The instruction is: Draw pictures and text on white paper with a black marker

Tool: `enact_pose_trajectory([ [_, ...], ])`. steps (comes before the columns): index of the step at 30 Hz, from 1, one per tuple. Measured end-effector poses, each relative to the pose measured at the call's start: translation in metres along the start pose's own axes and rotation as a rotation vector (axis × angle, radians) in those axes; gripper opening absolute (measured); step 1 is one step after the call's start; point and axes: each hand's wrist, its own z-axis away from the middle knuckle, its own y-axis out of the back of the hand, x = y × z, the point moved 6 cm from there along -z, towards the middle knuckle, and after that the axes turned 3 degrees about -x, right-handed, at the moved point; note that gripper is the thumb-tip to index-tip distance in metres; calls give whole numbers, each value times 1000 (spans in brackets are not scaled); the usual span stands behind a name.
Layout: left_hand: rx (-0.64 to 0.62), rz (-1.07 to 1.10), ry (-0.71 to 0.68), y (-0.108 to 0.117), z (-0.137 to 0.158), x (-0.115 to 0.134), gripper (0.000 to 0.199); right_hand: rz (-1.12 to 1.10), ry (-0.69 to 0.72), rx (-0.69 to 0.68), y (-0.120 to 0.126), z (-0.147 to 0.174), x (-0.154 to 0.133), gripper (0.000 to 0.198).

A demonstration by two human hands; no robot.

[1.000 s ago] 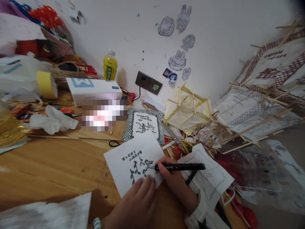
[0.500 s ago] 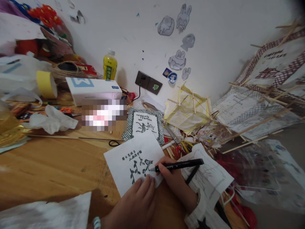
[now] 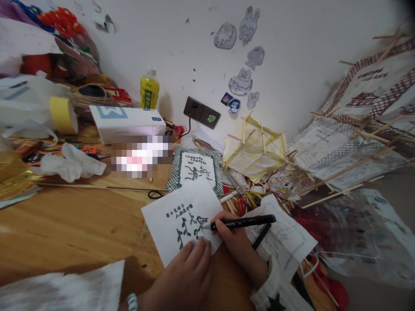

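A white sheet of paper (image 3: 158, 216) with dark green characters and a drawing of a bird and leafy sprigs lies on the wooden table. My right hand (image 3: 234, 235) grips a black marker (image 3: 249, 221), its tip on or just over the bird drawing. Flat on the sheet's lower edge rests my left hand (image 3: 186, 274), fingers stretched out, covering that edge. Behind the sheet, partly overlapped by it, is a finished-looking drawing with a green checkered border (image 3: 196, 169).
A paper with pencil lines (image 3: 285, 229) lies right of my right hand. Yellow paper-and-stick frames (image 3: 256, 151), scissors (image 3: 233, 181) and loose sticks crowd behind it. A white box (image 3: 129, 123) and a yellow bottle (image 3: 149, 90) stand at the back left. Cloth (image 3: 81, 287) lies front left.
The marker's tip has moved very slightly up along the bird drawing. My left hand and the sheet stay in place.
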Motion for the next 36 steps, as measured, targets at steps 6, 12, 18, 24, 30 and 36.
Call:
enact_pose_trajectory([
  [6,-6,-7,-18,-1,1,2,39,-21,18,-29,1,4,-2,16],
  [12,10,-13,-22,-4,1,2,44,36,84,-106,-2,5,-7,14],
  [18,84,-65,-18,0,2,2,43,43,101,-126,-3,4,-11,12],
  [24,69,-50,-21,-1,0,1,41,22,82,-111,-3,4,-8,13],
  [30,36,-37,-36,-2,0,3,42,-1,68,-87,-2,4,-2,13],
  [36,21,-14,-31,-4,0,2,45,12,72,-97,-1,4,-3,13],
])
